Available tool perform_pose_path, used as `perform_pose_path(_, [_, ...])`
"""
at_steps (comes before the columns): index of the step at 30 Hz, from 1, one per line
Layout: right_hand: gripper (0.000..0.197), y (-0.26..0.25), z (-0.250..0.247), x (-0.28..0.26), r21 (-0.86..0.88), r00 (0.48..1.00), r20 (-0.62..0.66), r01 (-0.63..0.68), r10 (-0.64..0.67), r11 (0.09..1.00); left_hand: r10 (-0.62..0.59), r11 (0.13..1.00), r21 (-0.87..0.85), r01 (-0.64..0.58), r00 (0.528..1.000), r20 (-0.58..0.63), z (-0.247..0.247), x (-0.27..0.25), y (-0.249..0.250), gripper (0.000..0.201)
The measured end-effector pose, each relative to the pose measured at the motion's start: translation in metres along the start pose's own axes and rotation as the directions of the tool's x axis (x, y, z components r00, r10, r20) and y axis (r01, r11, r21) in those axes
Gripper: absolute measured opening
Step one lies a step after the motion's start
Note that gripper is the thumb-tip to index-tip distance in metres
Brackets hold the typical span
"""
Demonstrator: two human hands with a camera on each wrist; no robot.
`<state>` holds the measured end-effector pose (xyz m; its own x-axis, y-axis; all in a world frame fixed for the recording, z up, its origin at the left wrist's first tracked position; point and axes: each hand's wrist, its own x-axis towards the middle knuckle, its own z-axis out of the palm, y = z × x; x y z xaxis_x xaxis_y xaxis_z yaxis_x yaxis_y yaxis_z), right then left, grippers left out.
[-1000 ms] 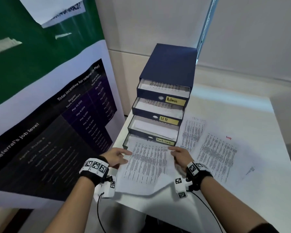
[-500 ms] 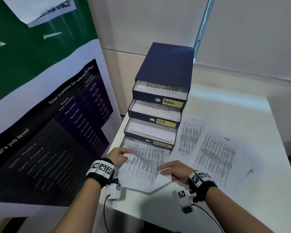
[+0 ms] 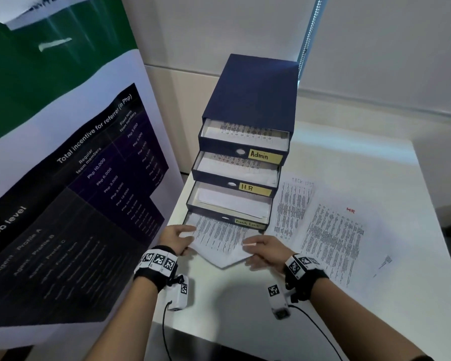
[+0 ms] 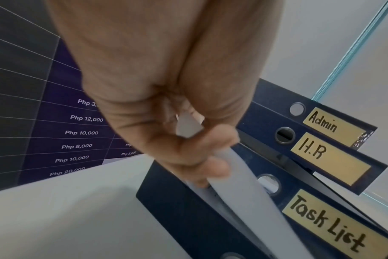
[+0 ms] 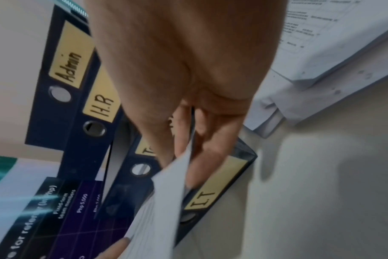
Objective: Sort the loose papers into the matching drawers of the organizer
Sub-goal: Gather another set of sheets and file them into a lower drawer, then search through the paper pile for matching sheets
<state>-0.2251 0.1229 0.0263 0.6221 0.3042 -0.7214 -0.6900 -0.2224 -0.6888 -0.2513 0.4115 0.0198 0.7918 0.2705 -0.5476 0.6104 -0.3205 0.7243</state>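
A navy organizer (image 3: pixel 255 92) stands at the table's back left with its drawers pulled out, labelled Admin (image 3: pixel 264 155), H.R (image 3: pixel 254 189), Task List (image 3: pixel 249 223) and IT (image 5: pixel 213 185). Papers lie in the upper three drawers. A printed sheet (image 3: pixel 219 238) reaches into the bottom IT drawer, its near end sticking out. My left hand (image 3: pixel 179 239) pinches its left edge, seen close in the left wrist view as the sheet (image 4: pixel 239 184). My right hand (image 3: pixel 263 250) grips the near right part, the sheet (image 5: pixel 164 201) between thumb and fingers.
Two loose printed sheets lie right of the organizer: one headed Task List (image 3: pixel 292 204) and one marked HR in red (image 3: pixel 333 238). A large poster board (image 3: pixel 76 178) stands close on the left. The white table (image 3: pixel 349 157) ends just behind my wrists.
Both hands moved forward with the sheet, which now sits deeper in the bottom drawer. My right hand shifted from the sheet's right side to its near edge.
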Motion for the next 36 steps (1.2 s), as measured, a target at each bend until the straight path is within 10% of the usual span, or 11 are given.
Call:
perform_pose_path(10, [0.004, -0.005, 0.002, 0.025, -0.008, 0.980, -0.142, 0.139, -0.139, 0.990, -0.119, 0.989, -0.109, 0.098, 0.969, -0.215, 0.026, 0.022, 0.016, 0.016])
perform_pose_path(14, [0.048, -0.008, 0.000, 0.027, -0.173, 0.989, -0.081, 0.107, -0.122, 0.979, -0.172, 0.984, -0.047, 0.170, 0.984, -0.048, 0.038, 0.046, 0.011, 0.032])
perform_pose_path(18, [0.027, -0.011, -0.020, 0.012, -0.029, 0.995, 0.032, 0.098, -0.097, 0.995, -0.120, 0.949, 0.297, 0.100, 0.992, 0.047, 0.046, 0.046, 0.028, 0.052])
perform_pose_path(20, [0.019, -0.010, -0.046, 0.000, -0.105, 0.994, 0.039, 0.101, -0.098, 0.989, -0.117, 0.799, 0.598, 0.065, 0.992, 0.048, 0.044, 0.028, 0.056, 0.051])
perform_pose_path(23, [0.026, 0.003, -0.101, -0.012, -0.267, 0.964, -0.196, 0.125, -0.180, 0.956, -0.021, 0.690, 0.720, -0.079, 0.991, 0.129, 0.041, -0.003, 0.110, 0.025])
perform_pose_path(25, [0.032, 0.015, -0.147, -0.014, -0.480, 0.838, -0.439, 0.085, -0.324, 0.873, 0.055, 0.863, 0.445, -0.240, 0.920, 0.389, 0.049, -0.027, 0.150, 0.013])
perform_pose_path(27, [0.036, 0.025, -0.187, -0.014, -0.691, 0.761, -0.505, -0.074, -0.407, 0.719, 0.178, 0.944, 0.103, -0.313, 0.746, 0.641, 0.069, -0.052, 0.188, 0.017])
perform_pose_path(30, [0.059, 0.052, -0.221, -0.010, -0.847, 0.840, -0.464, -0.327, -0.282, 0.420, 0.229, 0.963, -0.090, -0.253, 0.599, 0.767, 0.126, -0.058, 0.213, 0.025])
perform_pose_path(33, [0.059, 0.081, -0.221, -0.017, -0.883, 0.878, -0.396, -0.285, -0.268, 0.373, 0.117, 0.960, 0.101, -0.261, 0.702, 0.702, 0.196, -0.036, 0.203, 0.036])
perform_pose_path(36, [0.030, 0.094, -0.221, -0.032, -0.837, 0.814, -0.417, -0.171, -0.404, 0.519, 0.048, 0.881, 0.392, -0.265, 0.875, 0.483, 0.252, -0.005, 0.171, 0.047])
